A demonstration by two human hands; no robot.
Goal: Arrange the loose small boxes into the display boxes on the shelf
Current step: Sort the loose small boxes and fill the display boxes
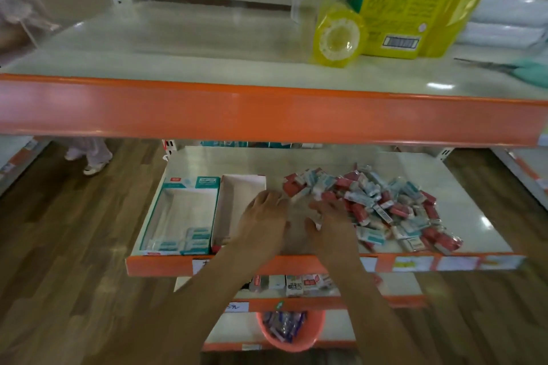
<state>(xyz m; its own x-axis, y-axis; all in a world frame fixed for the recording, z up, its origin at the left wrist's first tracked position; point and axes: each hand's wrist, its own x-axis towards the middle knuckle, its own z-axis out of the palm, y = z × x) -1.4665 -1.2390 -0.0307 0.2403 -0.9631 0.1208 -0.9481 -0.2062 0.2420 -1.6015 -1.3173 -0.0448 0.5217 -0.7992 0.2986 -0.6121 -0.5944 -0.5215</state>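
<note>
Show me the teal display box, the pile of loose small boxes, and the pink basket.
teal display box [166,218]: head view, bare white floor inside.
pile of loose small boxes [382,204]: head view, middle of the heap.
pink basket [311,332]: head view, right rim.

A heap of loose small boxes [382,204], red and teal, is lying jumbled just beyond the right fingers [318,210]. Left of the left fingers [267,197], two display boxes are sitting open: a teal one [178,216] holding a few, a red-edged one [237,204] beside it.

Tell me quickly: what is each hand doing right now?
Left hand: open, fingers spread flat, holding nothing visible.
Right hand: at the edge of the pile of small boxes; blurred, grip cannot be told.
</note>
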